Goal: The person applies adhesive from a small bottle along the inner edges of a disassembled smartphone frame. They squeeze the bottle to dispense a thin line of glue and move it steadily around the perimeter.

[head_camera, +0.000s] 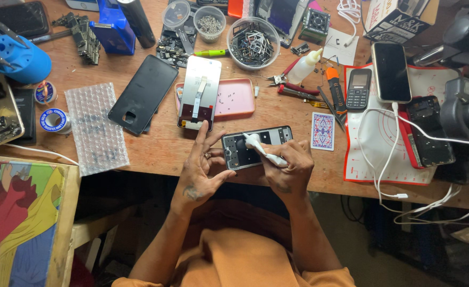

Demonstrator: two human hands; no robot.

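An opened phone frame (255, 148) lies at the front edge of the wooden bench. My left hand (205, 167) steadies its left end, fingers spread and the thumb against the frame's lower corner. My right hand (287, 167) grips a white brush-like tool (261, 149) whose rounded head rests on the frame's inside. Just behind the frame, a phone screen panel with a flex ribbon (199, 93) lies partly over a pink tray (233, 96) holding tiny screws.
A black back cover (143, 94), bubble wrap (95, 126), a clear tub of metal parts (253, 42), red pliers (293, 87), a keypad phone (358, 89), a charging smartphone (391, 72), a playing card (322, 131), white cables and a blue tool stand (16, 56) crowd the bench.
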